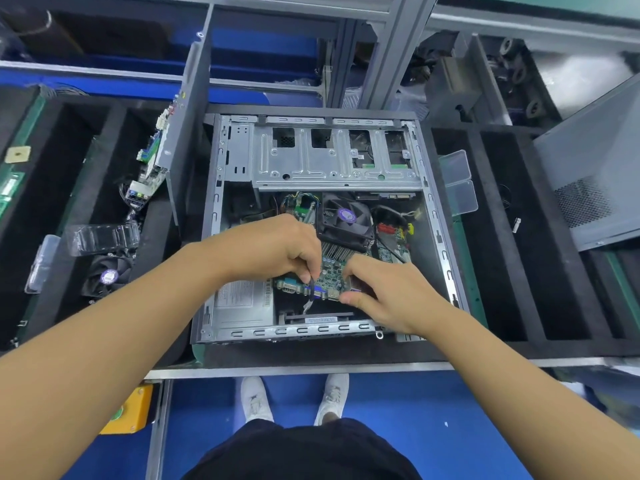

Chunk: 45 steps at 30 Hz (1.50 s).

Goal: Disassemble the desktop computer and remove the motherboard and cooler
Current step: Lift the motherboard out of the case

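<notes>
The workbench (512, 244) is lined with black foam cut into long channels, with a metal rail along its near edge. The floor (207, 417) below is blue, and grey racking with blue shelves (263, 46) stands behind.

From the left, one clear plastic tray (104, 237) lies in a channel with one loose fan (109, 276) just below it. One spare circuit board (150, 164) stands on edge against a grey panel (188, 109). The open computer case (221, 216) lies flat in the middle, with one drive cage (329, 157) across its far end and one power supply (242, 303) in its near left corner.

The motherboard (330, 280) sits inside the case with one cooler (346, 220) on it. That makes two boards and two fans in all.

The left hand (277, 247) has curled fingers that pinch the near edge of the motherboard by the blue port. The right hand (384, 292) grips the same edge between thumb and bent fingers.

To the right, one clear two-part box (457, 181) touches the case wall. One grey side cover (595, 168) leans well apart from it.

The case fills its bay, and its walls are close around both hands. The foam channels on both sides are mostly bare. A yellow button box (130, 410) hangs under the rail, and two white shoes (256, 400) stand on the floor.
</notes>
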Motion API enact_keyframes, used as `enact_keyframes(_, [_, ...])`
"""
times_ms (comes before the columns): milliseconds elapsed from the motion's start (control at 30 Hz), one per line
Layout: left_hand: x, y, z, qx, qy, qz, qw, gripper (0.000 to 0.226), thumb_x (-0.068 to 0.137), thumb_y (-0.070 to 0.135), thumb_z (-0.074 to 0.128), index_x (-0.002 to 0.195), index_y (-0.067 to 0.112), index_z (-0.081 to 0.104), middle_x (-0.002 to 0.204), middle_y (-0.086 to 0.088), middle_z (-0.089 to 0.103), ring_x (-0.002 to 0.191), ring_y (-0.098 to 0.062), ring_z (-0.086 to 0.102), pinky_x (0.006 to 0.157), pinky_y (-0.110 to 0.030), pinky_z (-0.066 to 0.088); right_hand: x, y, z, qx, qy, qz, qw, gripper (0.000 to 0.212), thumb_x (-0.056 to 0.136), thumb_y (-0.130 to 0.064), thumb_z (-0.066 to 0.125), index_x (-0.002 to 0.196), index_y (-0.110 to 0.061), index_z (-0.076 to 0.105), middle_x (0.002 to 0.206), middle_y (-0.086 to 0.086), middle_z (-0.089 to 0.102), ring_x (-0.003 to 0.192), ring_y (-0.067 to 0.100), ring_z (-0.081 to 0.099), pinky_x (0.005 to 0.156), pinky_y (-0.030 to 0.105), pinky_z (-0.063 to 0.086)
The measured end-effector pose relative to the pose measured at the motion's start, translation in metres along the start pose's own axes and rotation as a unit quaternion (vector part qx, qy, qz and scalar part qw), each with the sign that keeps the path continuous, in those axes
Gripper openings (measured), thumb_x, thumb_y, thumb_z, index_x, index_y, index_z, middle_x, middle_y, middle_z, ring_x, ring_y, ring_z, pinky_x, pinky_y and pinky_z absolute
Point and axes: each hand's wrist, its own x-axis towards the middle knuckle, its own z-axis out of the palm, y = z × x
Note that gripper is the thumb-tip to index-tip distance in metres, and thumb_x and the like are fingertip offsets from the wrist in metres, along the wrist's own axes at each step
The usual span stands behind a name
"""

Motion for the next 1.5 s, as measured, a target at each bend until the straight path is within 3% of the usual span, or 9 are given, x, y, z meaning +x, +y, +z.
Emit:
enact_keyframes(133, [0.002,0.001,0.000,0.015,-0.010,0.022,1.000,0.005,0.082,0.009,0.078,0.084,0.013,0.079,0.084,0.008,0.073,0.083,-0.005,0.059,0.082,-0.016,0.045,0.000,0.000,0.000,-0.002,0.000,-0.001,1.000,0.033,0.088,-0.067,0.034,0.093,-0.034,0.039,0.084,-0.012,0.051,0.069,0.013,0.049,0.058,0.031,0.033])
enact_keyframes(267, [0.002,-0.007,0.000,-0.059,-0.020,-0.080,0.995,0.012,0.083,0.012,0.078,0.087,0.023,0.080,0.085,0.012,0.073,0.086,-0.003,0.066,0.088,-0.025,0.051,0.002,0.000,0.000,-0.010,-0.017,-0.002,1.000,0.028,0.093,-0.060,0.045,0.091,-0.033,0.037,0.080,-0.014,0.046,0.069,0.013,0.045,0.060,0.034,0.036])
enact_keyframes(367, [0.006,-0.005,-0.001,-0.077,-0.037,-0.090,0.992,0.012,0.083,0.013,0.078,0.088,0.024,0.080,0.086,0.013,0.073,0.085,-0.001,0.067,0.089,-0.025,0.050,0.003,0.000,0.000,-0.012,-0.026,0.001,1.000,0.027,0.094,-0.057,0.050,0.091,-0.033,0.037,0.078,-0.015,0.045,0.069,0.013,0.044,0.060,0.033,0.033])
enact_keyframes(533, [0.012,0.008,-0.009,0.049,-0.074,-0.019,0.996,0.009,0.087,0.021,0.074,0.094,0.024,0.078,0.091,0.016,0.069,0.090,0.004,0.052,0.088,-0.027,0.046,0.002,-0.002,-0.001,-0.018,-0.021,0.007,1.000,0.029,0.093,-0.059,0.049,0.090,-0.033,0.037,0.080,-0.013,0.048,0.071,0.013,0.048,0.059,0.033,0.030])
enact_keyframes(700, [-0.007,0.011,-0.017,0.139,-0.128,-0.045,0.981,0.007,0.090,0.039,0.068,0.095,0.036,0.072,0.094,0.022,0.060,0.096,0.003,0.050,0.089,-0.030,0.046,-0.001,-0.004,-0.002,-0.007,-0.009,0.019,1.000,0.029,0.089,-0.064,0.043,0.090,-0.036,0.035,0.081,-0.014,0.048,0.068,0.010,0.043,0.060,0.033,0.036])
enact_keyframes(967, [-0.038,0.010,-0.017,-0.015,-0.062,-0.145,0.987,0.022,0.077,0.029,0.084,0.091,0.036,0.069,0.081,0.024,0.066,0.079,0.002,0.063,0.073,-0.017,0.050,-0.002,-0.010,-0.005,-0.012,0.050,0.032,0.998,0.023,0.092,-0.062,0.027,0.094,-0.039,0.030,0.082,-0.015,0.045,0.064,0.010,0.044,0.056,0.034,0.037])
enact_keyframes(1167, [-0.059,0.009,-0.021,-0.016,-0.022,-0.161,0.987,0.013,0.080,0.037,0.080,0.083,0.043,0.069,0.081,0.032,0.067,0.088,0.009,0.062,0.075,-0.007,0.041,0.009,-0.013,-0.014,-0.019,0.106,0.048,0.993,0.035,0.088,-0.052,0.034,0.089,-0.023,0.053,0.075,-0.008,0.053,0.059,0.017,0.052,0.058,0.035,0.045])
enact_keyframes(1333, [-0.064,-0.003,-0.018,-0.035,0.026,-0.206,0.978,0.010,0.082,0.037,0.078,0.082,0.041,0.069,0.079,0.030,0.069,0.081,0.008,0.065,0.070,-0.018,0.046,0.008,-0.028,-0.009,-0.018,0.106,0.061,0.992,0.035,0.088,-0.052,0.032,0.088,-0.022,0.051,0.076,-0.006,0.052,0.060,0.021,0.051,0.057,0.035,0.039])
enact_keyframes(1500, [-0.062,-0.007,-0.021,-0.077,0.007,-0.188,0.979,0.018,0.078,0.038,0.079,0.090,0.042,0.065,0.086,0.022,0.072,0.085,-0.001,0.067,0.080,-0.030,0.055,0.002,-0.036,-0.016,-0.018,0.101,0.079,0.992,0.025,0.094,-0.045,0.044,0.091,-0.021,0.052,0.076,-0.005,0.052,0.063,0.023,0.053,0.062,0.039,0.046])
